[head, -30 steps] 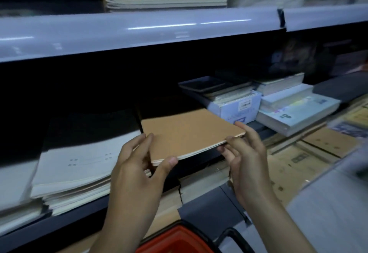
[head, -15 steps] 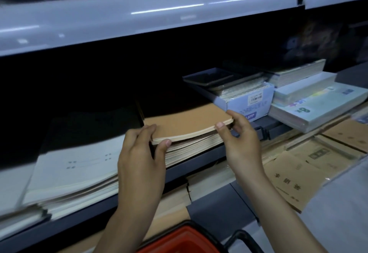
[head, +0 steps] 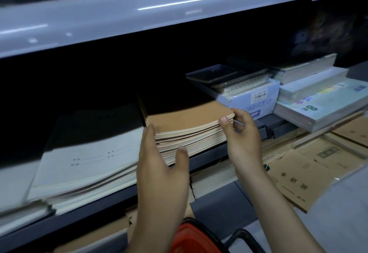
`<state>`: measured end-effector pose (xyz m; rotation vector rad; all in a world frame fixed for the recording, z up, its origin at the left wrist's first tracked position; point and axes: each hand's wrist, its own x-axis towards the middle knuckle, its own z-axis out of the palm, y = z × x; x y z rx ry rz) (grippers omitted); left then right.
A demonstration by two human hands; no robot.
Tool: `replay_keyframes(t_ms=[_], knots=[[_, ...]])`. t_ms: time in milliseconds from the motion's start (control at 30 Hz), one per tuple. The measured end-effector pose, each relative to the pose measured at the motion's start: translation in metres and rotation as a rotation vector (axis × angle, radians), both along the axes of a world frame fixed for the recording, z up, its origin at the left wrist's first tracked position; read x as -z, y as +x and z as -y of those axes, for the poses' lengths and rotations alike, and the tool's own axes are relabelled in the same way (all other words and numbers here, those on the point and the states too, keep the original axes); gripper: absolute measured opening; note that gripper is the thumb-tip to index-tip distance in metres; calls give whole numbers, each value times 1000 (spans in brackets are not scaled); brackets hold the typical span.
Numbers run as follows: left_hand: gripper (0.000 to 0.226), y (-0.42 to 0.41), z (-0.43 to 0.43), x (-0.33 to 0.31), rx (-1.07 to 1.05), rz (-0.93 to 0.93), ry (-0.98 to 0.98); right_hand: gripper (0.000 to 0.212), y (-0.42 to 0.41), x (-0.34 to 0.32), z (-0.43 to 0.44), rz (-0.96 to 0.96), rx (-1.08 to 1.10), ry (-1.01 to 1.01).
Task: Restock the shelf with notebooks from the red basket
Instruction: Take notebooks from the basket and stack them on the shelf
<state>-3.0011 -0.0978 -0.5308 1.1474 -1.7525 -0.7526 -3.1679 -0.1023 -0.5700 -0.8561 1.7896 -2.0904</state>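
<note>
A stack of brown-covered notebooks (head: 189,117) lies on the dark middle shelf (head: 209,159). My left hand (head: 159,169) presses straight fingers against the stack's left side, with the thumb on its front edge. My right hand (head: 243,141) holds the stack's front right corner, thumb on the front edge and fingers curled round the right side. The red basket (head: 191,238) with its black handle shows at the bottom edge, below my arms; its contents are hidden.
A stack of white notebooks (head: 89,157) lies just left of the brown one. To the right stand a blue box of spiral pads (head: 254,97) and pale paper packs (head: 318,107). Brown exercise books (head: 308,173) lie on the lower shelf. The upper shelf's pale edge (head: 139,14) overhangs.
The brown notebook went from held above the shelf down onto the brown stack. Both hands moved in against the stack's sides and front.
</note>
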Motion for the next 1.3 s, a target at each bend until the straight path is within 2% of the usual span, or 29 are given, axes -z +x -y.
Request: replay_keyframes(t_ms=[67,100,200,333,500,733,933,1000,1167,1300], knots=[[72,-3,-22,14,-8,-208,126,19,2,1,-2,39,4,10],[77,-4,-30,23,-33,-245,179,18,2,1,-3,66,-7,31],[86,-11,-38,42,-101,-212,270,23,4,5,-10,63,-77,121],[85,-11,-26,44,-119,-58,135,25,4,8,-17,-1,-124,162],[87,-17,-13,34,-62,-88,146,33,4,9,-12,-8,-114,173],[77,-18,-5,36,-43,-197,204,45,12,9,-10,19,-47,154],[82,-12,-6,41,-17,-218,149,24,12,-1,-16,173,-38,53],[75,-12,-7,38,-18,-259,134,21,14,-2,-15,161,-23,38],[56,-27,-5,32,-89,-364,65,31,18,-1,-5,58,16,30],[44,-39,13,33,-135,-468,44,32,14,-1,1,81,43,-11]])
